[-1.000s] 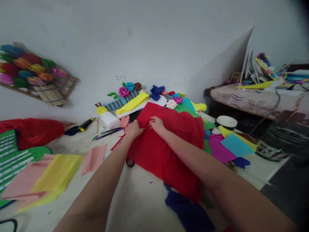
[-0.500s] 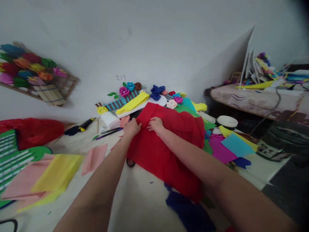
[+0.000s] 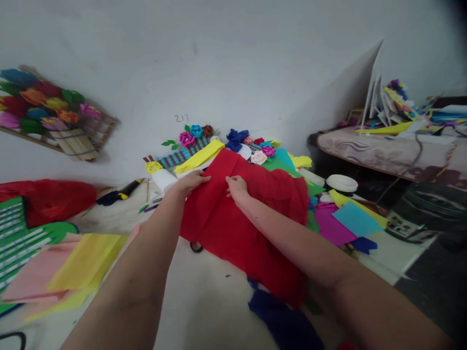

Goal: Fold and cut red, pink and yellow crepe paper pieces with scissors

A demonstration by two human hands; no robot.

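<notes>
A large sheet of red crepe paper lies spread over the middle of the table, with a folded strip along its left side. My left hand grips the paper's upper left edge, thumb on top and the other fingers mostly hidden. Close by, my right hand pinches the paper near the fold line with its fingertips. A round black handle loop pokes out from under the lower left edge. Dark blue paper lies just below the red sheet.
Pink and yellow paper sheets lie at left, by a green striped piece. Paper flowers and a yellow strip stand behind. At right are magenta paper, a white lid and a dark jar.
My left hand has moved slightly left and up, drawing the red paper's left side outward into a wider folded strip. My right hand stays nearly in place, its fingers now more pinched.
</notes>
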